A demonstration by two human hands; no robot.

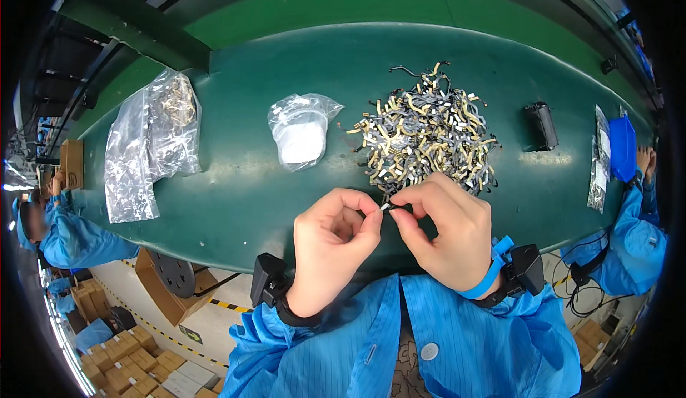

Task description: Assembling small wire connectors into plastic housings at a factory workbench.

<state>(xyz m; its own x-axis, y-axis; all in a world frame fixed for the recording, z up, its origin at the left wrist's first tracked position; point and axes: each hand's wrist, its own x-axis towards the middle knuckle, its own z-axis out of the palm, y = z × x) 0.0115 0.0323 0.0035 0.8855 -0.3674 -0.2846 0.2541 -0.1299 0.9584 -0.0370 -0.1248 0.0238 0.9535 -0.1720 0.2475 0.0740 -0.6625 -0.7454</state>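
Close in front of me, my left hand point(336, 241) and my right hand point(451, 232) meet fingertip to fingertip, both pinching. Between them is a short dark cable with a small white connector point(385, 206); the white end lies at my left fingertips, and my right thumb and forefinger grip the dark part. Much of this piece is covered by the fingers. Just beyond my hands lies a large heap of short cables point(429, 133), black, grey and cream, with many small white ends. My right wrist wears a blue band point(493, 269), and black devices sit on both wrists.
On the green table point(236, 205) lie a clear bag with white contents point(304, 137) and larger plastic bags point(153, 141) at the left. A black cylindrical object point(541, 126) and a blue bin point(622, 148) are at the right. People in blue work on both sides.
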